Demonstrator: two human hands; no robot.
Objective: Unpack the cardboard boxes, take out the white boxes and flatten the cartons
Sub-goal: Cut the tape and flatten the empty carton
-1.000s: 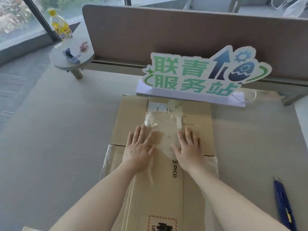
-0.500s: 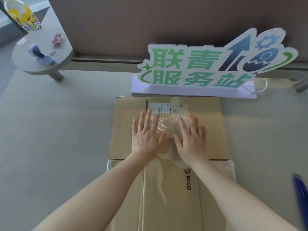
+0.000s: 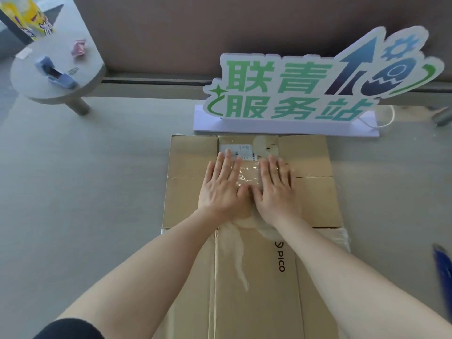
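Note:
A brown carton (image 3: 315,204) printed PICO lies flattened on the grey table, running from the sign toward me. My left hand (image 3: 221,189) and my right hand (image 3: 275,192) lie side by side, palms down with straight fingers, pressing the carton's far flap. Between them shows crinkled clear tape (image 3: 248,176), with a white shipping label (image 3: 238,150) just beyond the fingertips. No white box is in view.
A white sign with green characters (image 3: 315,94) stands right behind the carton. A blue knife (image 3: 442,265) lies at the right edge. At the far left a small round table (image 3: 80,77) carries a blue tape dispenser (image 3: 55,73), a pink wrapper and a yellow bottle (image 3: 27,18).
Both hands have slid forward along the carton toward the sign, still flat on it. The view has moved in closer and lower.

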